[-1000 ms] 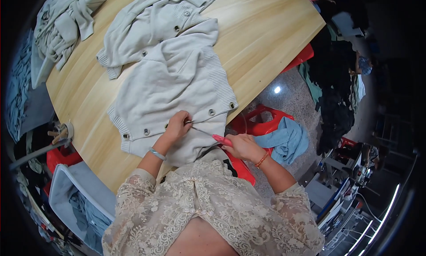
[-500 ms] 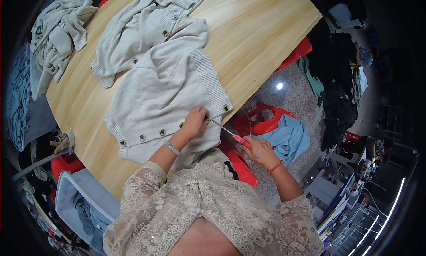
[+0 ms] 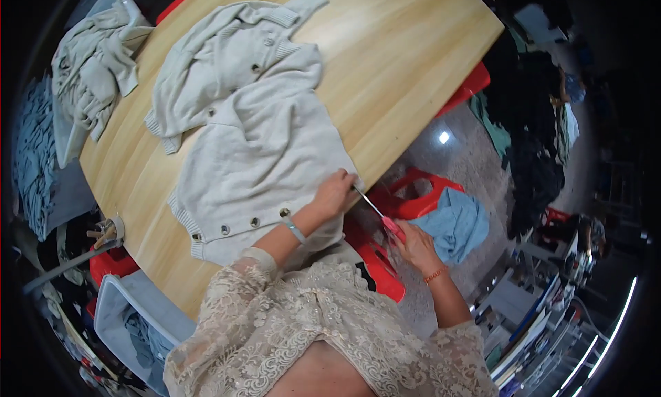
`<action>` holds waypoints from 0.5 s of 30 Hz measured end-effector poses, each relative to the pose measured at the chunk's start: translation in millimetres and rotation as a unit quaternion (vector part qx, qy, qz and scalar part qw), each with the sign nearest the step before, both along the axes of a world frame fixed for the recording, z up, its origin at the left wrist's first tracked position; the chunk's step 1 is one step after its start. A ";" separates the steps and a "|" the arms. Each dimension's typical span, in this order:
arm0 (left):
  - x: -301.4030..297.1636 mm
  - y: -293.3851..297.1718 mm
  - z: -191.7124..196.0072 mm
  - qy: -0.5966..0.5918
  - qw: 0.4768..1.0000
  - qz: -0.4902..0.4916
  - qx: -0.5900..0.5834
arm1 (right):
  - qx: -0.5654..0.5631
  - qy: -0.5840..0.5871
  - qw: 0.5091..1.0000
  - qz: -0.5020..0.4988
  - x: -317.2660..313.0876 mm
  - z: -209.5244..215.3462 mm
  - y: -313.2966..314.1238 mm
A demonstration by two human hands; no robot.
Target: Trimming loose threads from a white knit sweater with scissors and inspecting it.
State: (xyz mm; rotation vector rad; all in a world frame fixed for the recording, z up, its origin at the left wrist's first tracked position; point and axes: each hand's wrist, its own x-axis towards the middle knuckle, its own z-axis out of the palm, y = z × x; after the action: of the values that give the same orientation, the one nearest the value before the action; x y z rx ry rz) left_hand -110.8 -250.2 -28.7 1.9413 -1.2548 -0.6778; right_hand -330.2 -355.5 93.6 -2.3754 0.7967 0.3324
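Note:
A cream knitted cardigan (image 3: 261, 156) lies on the table with a row of dark-centred buttons (image 3: 255, 222) along its near edge. At the cardigan's right corner my left hand (image 3: 335, 192) is closed, its fingers pinching the knit edge; what lies under the fingertips is partly hidden. My right hand (image 3: 415, 247) grips the red handle of a screwdriver-like tool (image 3: 372, 205) with a thin metal shaft. The tip of that shaft reaches up to the left fingertips. Beyond, a second cream cardigan (image 3: 206, 60) is spread out, partly overlapped by the first.
The wooden table (image 3: 385, 67) ends just right of my hands. Red stools (image 3: 413, 190) stand below that edge, one with a blue garment (image 3: 458, 221) on it. More cream knitwear (image 3: 96, 67) is heaped in a bin at the far left. A whitish bin (image 3: 131, 294) with blue-grey cloth sits at near left.
My left hand has slid right along the cardigan to its corner, and my right hand with the tool has moved right too. The ribbed right edge is no longer spread flat. The view has shifted slightly.

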 end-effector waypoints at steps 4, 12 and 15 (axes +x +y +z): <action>-8.9 -15.2 -20.8 -0.006 0.999 -0.017 0.045 | -0.014 0.126 0.992 0.022 -10.7 1.5 -12.1; 2.0 -2.9 -28.7 0.112 0.992 0.000 -0.054 | 0.005 0.100 0.993 0.062 24.8 12.4 -25.3; 20.7 0.8 1.3 0.256 0.967 0.005 0.004 | -0.029 0.044 0.999 -0.001 40.6 2.7 -39.4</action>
State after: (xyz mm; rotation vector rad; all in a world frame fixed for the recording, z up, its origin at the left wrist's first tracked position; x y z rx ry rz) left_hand -90.1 -249.4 -27.4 1.6278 -0.9160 -1.0944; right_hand -289.6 -394.9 96.3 -2.4273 0.8591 0.4214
